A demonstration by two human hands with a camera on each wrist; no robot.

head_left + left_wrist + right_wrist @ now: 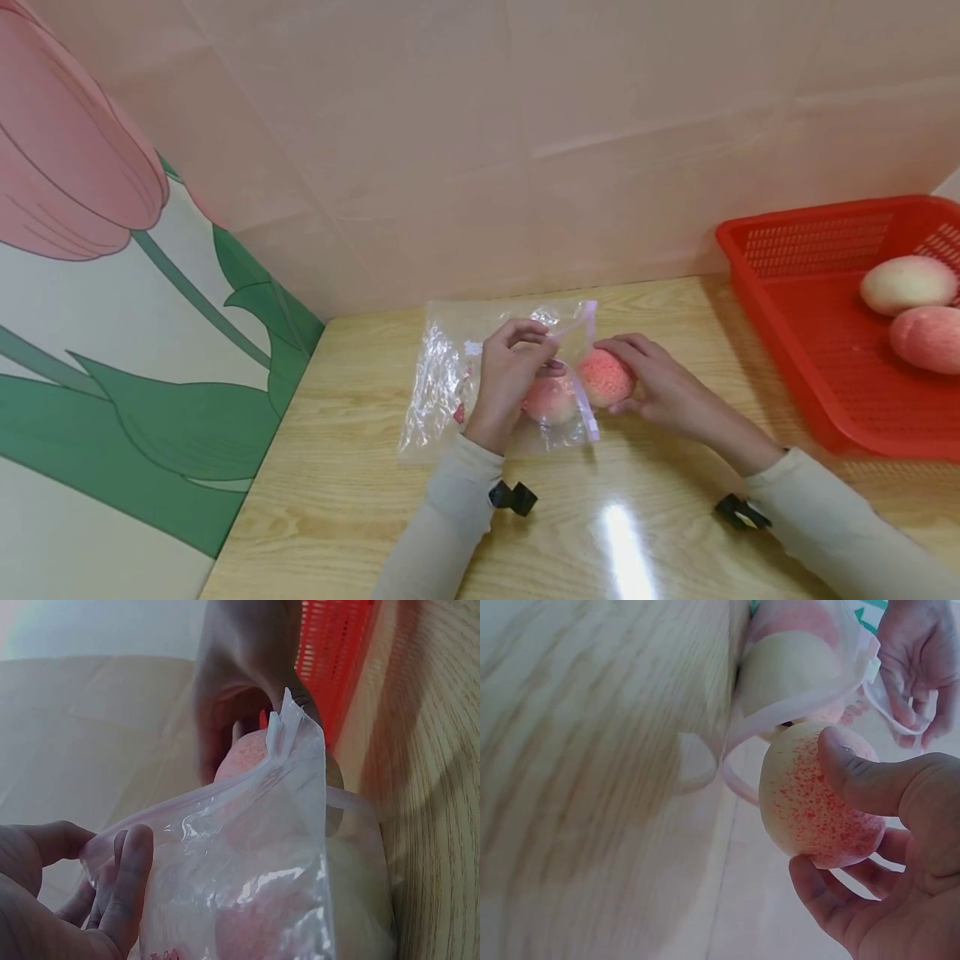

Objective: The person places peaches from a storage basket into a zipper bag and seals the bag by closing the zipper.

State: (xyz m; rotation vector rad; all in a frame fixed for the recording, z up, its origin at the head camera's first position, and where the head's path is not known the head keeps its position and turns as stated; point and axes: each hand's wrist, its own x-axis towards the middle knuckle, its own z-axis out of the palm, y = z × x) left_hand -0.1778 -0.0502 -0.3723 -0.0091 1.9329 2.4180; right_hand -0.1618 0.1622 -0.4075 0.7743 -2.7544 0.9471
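A clear zip bag [438, 400] with a pale pink zip edge lies on the wooden table. Inside it sits a pink and cream peach [551, 402]; the right wrist view shows more pale fruit [791, 671] in the bag. My left hand [512, 367] pinches the upper lip of the bag and lifts it, so the mouth gapes in the left wrist view. At that mouth, my right hand [660, 385] holds a red-speckled peach [817, 795] between thumb and fingers. The bag's edge partly covers this peach in the left wrist view.
To the right stands a red plastic basket [817, 367] with a pale peach [907, 283] and a pinker peach [930, 337] in it. A pinkish covered wall [450, 167] rises behind the table, and a tulip-painted panel [172, 333] borders the left side.
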